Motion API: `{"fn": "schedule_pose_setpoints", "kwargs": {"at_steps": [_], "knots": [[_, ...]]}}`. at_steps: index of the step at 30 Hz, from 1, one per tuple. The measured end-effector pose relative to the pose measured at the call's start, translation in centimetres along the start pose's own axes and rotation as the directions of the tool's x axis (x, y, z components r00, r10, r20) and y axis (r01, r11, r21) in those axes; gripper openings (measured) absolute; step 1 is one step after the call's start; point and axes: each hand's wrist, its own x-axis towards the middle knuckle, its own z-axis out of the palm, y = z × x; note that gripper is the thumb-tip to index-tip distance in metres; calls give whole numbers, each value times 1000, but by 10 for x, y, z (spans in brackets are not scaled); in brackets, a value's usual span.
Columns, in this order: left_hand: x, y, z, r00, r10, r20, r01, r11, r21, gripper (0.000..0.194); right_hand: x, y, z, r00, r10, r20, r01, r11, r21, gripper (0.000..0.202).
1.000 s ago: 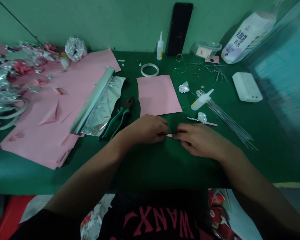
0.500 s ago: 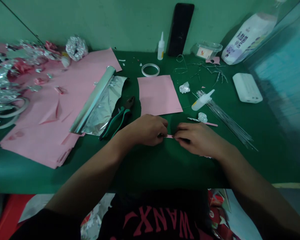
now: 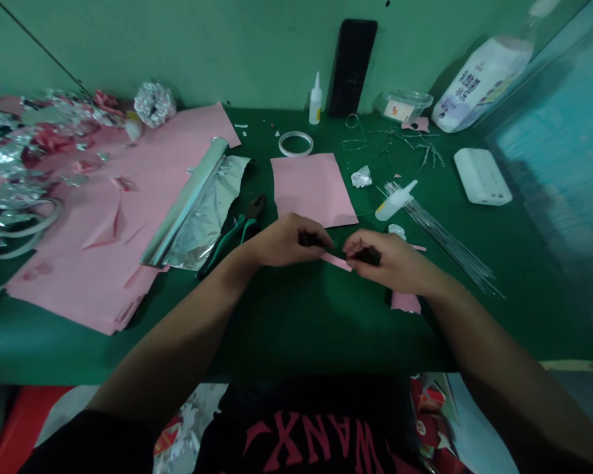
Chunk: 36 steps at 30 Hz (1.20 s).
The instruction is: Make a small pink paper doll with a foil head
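A narrow pink paper strip (image 3: 337,262) stretches between my two hands above the green table. My left hand (image 3: 296,242) pinches its left end with the fingertips. The strip's right end is gripped by the thumb and fingers of my right hand (image 3: 383,258). Just beyond them lies a square sheet of pink paper (image 3: 313,187). A pink piece with a silvery edge (image 3: 406,302) rests partly under my right wrist. Pliers (image 3: 232,237) with green handles are beside my left forearm.
Left are a foil roll (image 3: 185,204), stacked pink paper (image 3: 69,276) and crumpled foil. To the right lie a glue bottle (image 3: 395,201), a wire bundle (image 3: 447,237) and a white box-shaped device (image 3: 482,176). Behind stand a phone (image 3: 353,69), another glue bottle (image 3: 315,102) and a large bottle (image 3: 481,82).
More of the pink strip now shows between my hands, and it slants down to the right. Both hands have lifted slightly. The pink piece under my right wrist has come into view.
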Motion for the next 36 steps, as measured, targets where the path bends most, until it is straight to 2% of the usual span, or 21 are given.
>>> {"fn": "schedule_pose_setpoints", "kwargs": {"at_steps": [2,4,8,11,15,17,21,25,28,33,36], "knots": [[1,0,1,994,-93,-50,83,981,-174,19,0,0,-2,998,59,-38,-50,976,212,17],[2,2,4,978,-188,-89,144,920,-365,16,1,1,-2,991,117,-67,-82,919,386,17],[3,6,13,954,-267,-139,128,778,-615,13,3,4,0,967,181,-177,-50,823,566,12],[3,7,17,958,-242,-154,68,713,-697,21,4,2,1,952,208,-225,-3,740,672,12],[5,9,23,989,-105,-108,-12,662,-750,33,5,-7,4,933,249,-260,49,629,776,15],[6,10,27,993,-60,-101,-39,642,-766,41,6,-9,6,930,246,-272,67,614,787,14],[8,10,35,981,-84,-173,-79,643,-762,37,6,-4,10,906,222,-361,118,685,719,12],[7,9,36,934,-172,-313,-107,700,-706,26,4,-1,10,874,180,-452,113,829,548,11],[8,8,35,909,-220,-353,-78,744,-664,25,3,-6,8,862,128,-490,98,907,410,9],[10,10,37,891,-257,-373,-59,751,-657,22,2,-11,8,849,99,-520,109,929,354,9],[11,12,37,878,-288,-383,-56,732,-679,18,1,-11,7,858,87,-507,124,922,368,10]]}}
